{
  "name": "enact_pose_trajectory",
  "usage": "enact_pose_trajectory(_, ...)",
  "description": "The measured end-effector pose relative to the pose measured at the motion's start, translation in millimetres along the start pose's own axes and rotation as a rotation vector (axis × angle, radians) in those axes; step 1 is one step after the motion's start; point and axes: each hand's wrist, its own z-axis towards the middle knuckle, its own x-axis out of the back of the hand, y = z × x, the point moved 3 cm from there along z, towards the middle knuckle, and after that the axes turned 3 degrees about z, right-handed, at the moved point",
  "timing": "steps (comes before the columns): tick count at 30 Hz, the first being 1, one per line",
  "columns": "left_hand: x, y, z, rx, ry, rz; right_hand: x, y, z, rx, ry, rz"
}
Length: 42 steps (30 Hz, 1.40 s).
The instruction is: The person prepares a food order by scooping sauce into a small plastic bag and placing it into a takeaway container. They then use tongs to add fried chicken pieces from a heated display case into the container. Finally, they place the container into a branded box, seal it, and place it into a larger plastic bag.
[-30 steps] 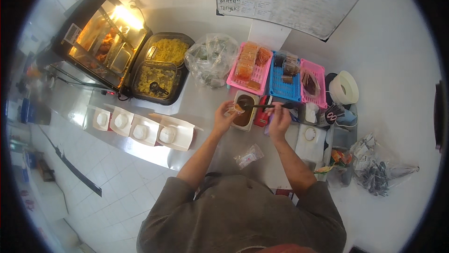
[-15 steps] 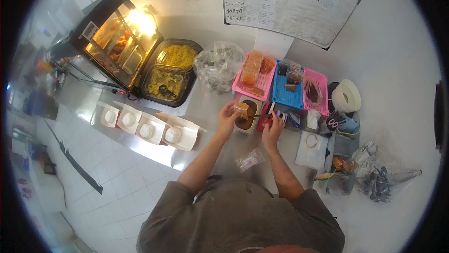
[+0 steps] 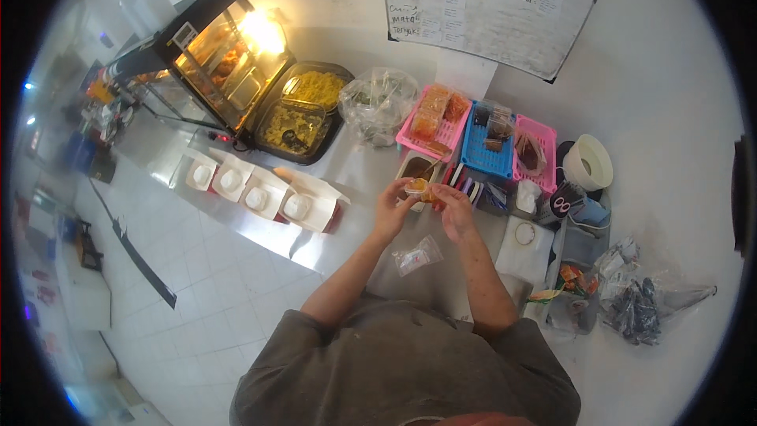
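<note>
Sm. cup (image 3: 415,187), qty 1: up off desk (image 3: 341,243), btwn the two hands, at fingertips, not in palm. L grip (image 3: 391,209) grasping it, thumb + fingers on cup's L side. R grip (image 3: 454,212) brought up to cup's R side, fingertips bunched close together; cannot tell if pinching cup itself or a sm. pc. beside it. Cup sits just over near end of sauce pan (image 3: 400,170), approx. centred btwn wrists. Appearance: clear, shallow, rounded, see-thru wall; orange-brown contents; pale rim; fine detail too sm. to read. Pan: rect., metal, brown sauce in, utensil (image 3: 430,167) leaning at far R part. Nearby: clear packet (image 3: 418,256), flat on desk, nearer the body, below hands. Beyond pan: pink basket (image 3: 414,141) w/ orange-filled clear pkgs; blue basket (image 3: 482,159) w/ dark-filled pkgs, immed. R of it; 2nd pink basket (image 3: 541,178), R again. L along desk edge: open boxes (image 3: 318,207), qty 4, white inside, in a row, ea. w/ one rounded white mound. Behind boxes: black tray (image 3: 325,152), yellow food, 2 sections; lit display cabinet (image 3: 177,41) adj. on L.
</note>
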Motion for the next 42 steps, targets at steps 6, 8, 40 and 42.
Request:
enact_pose_trajectory(6, 9.7, 11.3, -40.7, -0.261, 0.237, 0.095, -13.0, 0.1, -16.8, -0.05, -0.157, -0.218)
enact_pose_trajectory(8, 23.5, 17.6, -55.0, -0.181, 0.38, 0.176, -30.8, -4.0, -26.3, -0.042, -0.164, -0.237)
enact_pose_trajectory(40, 400.8, 47.6, -119.1, -0.039, -0.005, 0.025, -316.3, 178.5, -31.3, 0.192, -0.384, -0.691)
enact_pose_trajectory(42, 404.1, 51.3, -122.0, -0.015, 0.016, 0.032, -334.8, 170.5, -47.5, 0.159, -0.455, -0.869)
